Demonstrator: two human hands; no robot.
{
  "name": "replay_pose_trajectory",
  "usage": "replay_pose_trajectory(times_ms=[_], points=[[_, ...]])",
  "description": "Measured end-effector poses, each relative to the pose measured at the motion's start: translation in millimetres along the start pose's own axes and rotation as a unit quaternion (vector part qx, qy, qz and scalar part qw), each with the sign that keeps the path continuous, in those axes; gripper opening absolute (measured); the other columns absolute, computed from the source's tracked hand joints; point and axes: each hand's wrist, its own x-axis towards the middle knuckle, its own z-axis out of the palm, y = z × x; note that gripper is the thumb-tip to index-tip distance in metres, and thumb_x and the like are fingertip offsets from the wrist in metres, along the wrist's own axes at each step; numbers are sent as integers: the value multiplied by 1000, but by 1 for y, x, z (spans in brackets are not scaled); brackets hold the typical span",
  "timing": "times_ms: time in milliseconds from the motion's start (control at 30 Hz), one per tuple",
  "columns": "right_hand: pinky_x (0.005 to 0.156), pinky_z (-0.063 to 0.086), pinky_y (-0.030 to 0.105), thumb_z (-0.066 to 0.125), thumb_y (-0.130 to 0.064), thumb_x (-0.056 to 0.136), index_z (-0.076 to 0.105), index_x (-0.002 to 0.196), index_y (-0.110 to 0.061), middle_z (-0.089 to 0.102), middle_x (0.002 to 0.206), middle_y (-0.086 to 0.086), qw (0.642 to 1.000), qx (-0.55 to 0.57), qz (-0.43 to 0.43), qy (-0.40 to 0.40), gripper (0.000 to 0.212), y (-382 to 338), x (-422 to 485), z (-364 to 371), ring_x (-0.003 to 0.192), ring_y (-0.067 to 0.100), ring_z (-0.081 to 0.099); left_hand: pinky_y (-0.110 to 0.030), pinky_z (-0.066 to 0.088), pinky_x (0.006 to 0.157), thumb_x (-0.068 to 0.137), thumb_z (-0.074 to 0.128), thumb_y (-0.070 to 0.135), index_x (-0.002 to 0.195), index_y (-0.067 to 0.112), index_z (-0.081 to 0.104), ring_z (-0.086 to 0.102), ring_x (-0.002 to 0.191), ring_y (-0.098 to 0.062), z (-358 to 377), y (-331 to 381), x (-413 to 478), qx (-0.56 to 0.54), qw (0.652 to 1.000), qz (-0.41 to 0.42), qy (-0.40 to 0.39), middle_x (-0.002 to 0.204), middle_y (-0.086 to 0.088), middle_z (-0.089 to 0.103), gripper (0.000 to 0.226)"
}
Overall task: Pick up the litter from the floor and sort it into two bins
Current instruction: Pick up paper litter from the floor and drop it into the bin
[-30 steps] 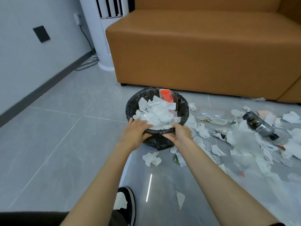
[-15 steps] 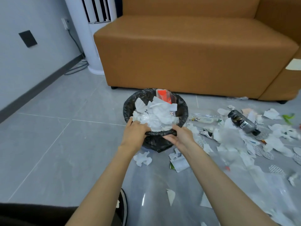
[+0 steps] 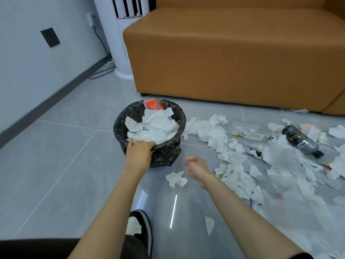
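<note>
One bin [image 3: 166,154], black-lined. One orange packet [image 3: 154,105] inside it. Two bottles on the floor: one dark bottle [image 3: 302,142] and one clear bottle [image 3: 250,135]. Crumpled white tissues [image 3: 176,178] too many to count, in the bin and across the tiles. Round patterned pads [image 3: 247,165], at least four. One sofa [image 3: 233,58], one white tower unit [image 3: 121,43], one black wall plate [image 3: 50,37], one socket [image 3: 90,19]. Two hands, left hand [image 3: 139,153] and right hand [image 3: 197,168]. One shoe [image 3: 141,227].
</note>
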Motion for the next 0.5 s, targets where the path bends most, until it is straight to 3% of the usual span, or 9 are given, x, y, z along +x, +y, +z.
replay_pose_trajectory(times_ms=[67, 133, 267, 367, 500], points=[[79, 49, 29, 48, -8, 91, 58, 116, -13, 57, 112, 3, 995, -98, -28, -7, 27, 17, 9, 7, 89, 19, 59, -36, 30, 104, 83, 46, -3, 86, 20, 67, 48, 74, -22, 4, -2, 2, 8, 1000, -2, 4, 75, -3, 65, 31], [93, 43, 28, 50, -7, 89, 58, 119, -13, 57, 125, 5, 977, -201, -61, -31, 32, 28, 17, 14, 111, 23, 56, -35, 30, 103, 84, 47, 0, 80, 18, 64, 47, 72, -21, 7, -6, 5, 4, 1000, -2, 20, 72, -2, 63, 26], [108, 22, 22, 49, -13, 92, 43, 140, -21, 35, 149, 5, 887, -432, -130, -95, 49, 44, 34, 23, 136, 22, 32, -41, 29, 106, 87, 51, 4, 75, 17, 59, 43, 73, -20, 15, -17, 12, -6, 999, 7, 37, 70, 2, 57, 19], [110, 22, 27, 50, -18, 94, 35, 143, -32, 22, 154, 4, 843, -498, -143, -143, 54, 59, 46, 34, 139, 26, 25, -42, 25, 109, 88, 52, 5, 84, 17, 62, 52, 86, -24, 19, -21, 14, -7, 999, 11, 35, 79, 1, 61, 16], [101, 38, 30, 55, -18, 88, 54, 132, -29, 38, 140, 4, 827, -523, -163, -127, 45, 75, 52, 39, 126, 26, 35, -39, 16, 112, 90, 52, 7, 93, 15, 64, 52, 96, -25, 21, -21, 16, -11, 999, 14, 37, 87, 0, 63, 14]])
